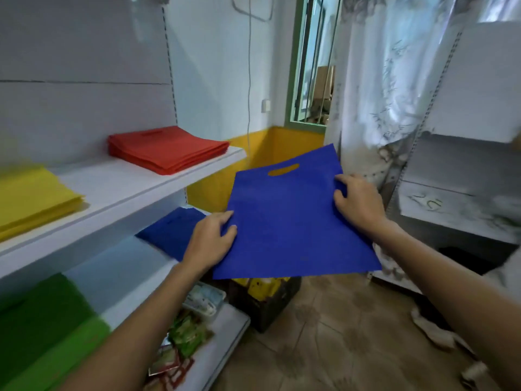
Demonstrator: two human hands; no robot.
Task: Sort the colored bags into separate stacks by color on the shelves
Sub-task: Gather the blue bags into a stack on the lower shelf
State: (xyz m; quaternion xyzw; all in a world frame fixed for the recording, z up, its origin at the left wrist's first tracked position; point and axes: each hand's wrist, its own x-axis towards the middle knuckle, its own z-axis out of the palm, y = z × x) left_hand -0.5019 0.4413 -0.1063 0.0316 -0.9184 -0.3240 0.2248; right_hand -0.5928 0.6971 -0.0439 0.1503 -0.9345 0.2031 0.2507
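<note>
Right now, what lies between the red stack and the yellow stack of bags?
Nothing: the head view shows only bare white upper shelf between the red stack and the yellow stack.

Blue bag — red stack, yellow stack, green stack, blue stack.

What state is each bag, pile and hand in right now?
Blue bag: flat, held up by both hands.
Left hand: grips its left edge.
Right hand: grips its right edge.
Red stack: on upper shelf.
Yellow stack: on upper shelf.
Blue stack: on middle shelf.
Green stack: on middle shelf.
</note>
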